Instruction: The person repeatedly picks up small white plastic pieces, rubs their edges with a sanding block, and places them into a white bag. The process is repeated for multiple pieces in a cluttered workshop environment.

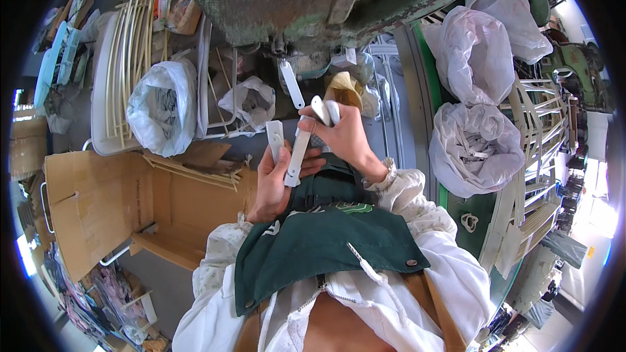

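Note:
My left hand (266,182) is closed around flat white pieces. One short white piece (274,135) stands up by its thumb, and a longer white bar (298,156) with a small hole near its lower end slants across its fingers. My right hand (351,135) grips white strips with rounded ends (320,110), its thumb and forefinger at the top of the longer bar. Just above the hands, another white strip (291,83) with a hole at its lower end hangs below the machine's metal tip (279,47). The right hand's other fingers are partly hidden.
A large worn green machine (280,0) looms ahead. White sacks of metal parts stand left (162,107) and right (477,150). An open cardboard box (98,202) lies at the left, near a rack of pale rods (134,58). Slatted frames (531,156) lean at the far right.

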The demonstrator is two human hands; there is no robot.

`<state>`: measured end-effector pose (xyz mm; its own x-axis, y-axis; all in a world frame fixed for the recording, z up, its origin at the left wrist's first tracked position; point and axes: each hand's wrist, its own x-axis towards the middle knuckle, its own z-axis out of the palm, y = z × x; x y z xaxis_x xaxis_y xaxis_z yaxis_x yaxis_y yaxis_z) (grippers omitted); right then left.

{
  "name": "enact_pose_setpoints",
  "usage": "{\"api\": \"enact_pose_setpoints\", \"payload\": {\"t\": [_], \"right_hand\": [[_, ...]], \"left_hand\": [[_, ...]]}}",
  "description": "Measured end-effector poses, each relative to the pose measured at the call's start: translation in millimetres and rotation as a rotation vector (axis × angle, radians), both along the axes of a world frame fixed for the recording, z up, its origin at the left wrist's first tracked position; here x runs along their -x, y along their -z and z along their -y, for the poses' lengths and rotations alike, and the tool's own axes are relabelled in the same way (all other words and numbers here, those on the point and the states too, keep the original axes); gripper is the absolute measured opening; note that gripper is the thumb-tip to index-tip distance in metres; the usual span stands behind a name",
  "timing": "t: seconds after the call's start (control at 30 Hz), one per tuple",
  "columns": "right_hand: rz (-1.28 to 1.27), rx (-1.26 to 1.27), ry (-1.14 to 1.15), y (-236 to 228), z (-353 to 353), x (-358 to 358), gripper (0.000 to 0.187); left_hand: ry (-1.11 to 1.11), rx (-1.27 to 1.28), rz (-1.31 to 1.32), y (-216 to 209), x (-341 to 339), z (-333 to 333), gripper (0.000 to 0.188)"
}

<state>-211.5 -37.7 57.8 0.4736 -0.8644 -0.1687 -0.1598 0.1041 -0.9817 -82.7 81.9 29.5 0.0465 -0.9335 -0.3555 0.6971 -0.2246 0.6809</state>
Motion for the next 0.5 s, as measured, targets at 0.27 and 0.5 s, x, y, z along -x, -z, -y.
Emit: {"api": "enact_pose_setpoints", "payload": {"t": [0.27,0.5], "right_hand": [[0.096,0.001,-0.067,-2,3,-6,0.021],[0.114,0.135,-0.041,-10,3,-18,0.019]], "left_hand": [[0.013,0.05,0.097,-1,-9,4,0.034],[-0.11,-0.07,-0.067,11,-17,0,0.034]]}}
